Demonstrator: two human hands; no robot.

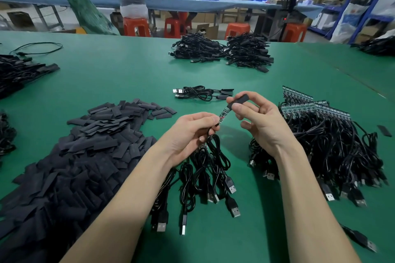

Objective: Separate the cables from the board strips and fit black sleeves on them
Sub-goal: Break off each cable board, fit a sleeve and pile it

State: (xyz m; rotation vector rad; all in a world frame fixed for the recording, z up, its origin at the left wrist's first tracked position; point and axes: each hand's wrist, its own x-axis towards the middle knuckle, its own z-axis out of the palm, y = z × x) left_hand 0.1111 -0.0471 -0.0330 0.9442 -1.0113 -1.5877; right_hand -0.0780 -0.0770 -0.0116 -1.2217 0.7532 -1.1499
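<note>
My left hand (190, 134) grips several black USB cables (213, 168) that hang down to the green table (128, 74). It pinches one cable just behind its small green board (224, 111). My right hand (256, 119) pinches a black sleeve (240, 100) whose open end sits over the tip of that board. A big heap of loose black sleeves (85, 151) lies to the left. Board strips with cables still attached (316, 111) are piled on the right.
A few sleeved cables (198, 93) lie just beyond my hands. Two larger bundles of finished cables (222, 51) sit further back, with more black piles at the left edge (19, 72). Two people sit at a far bench (149, 0) on red stools.
</note>
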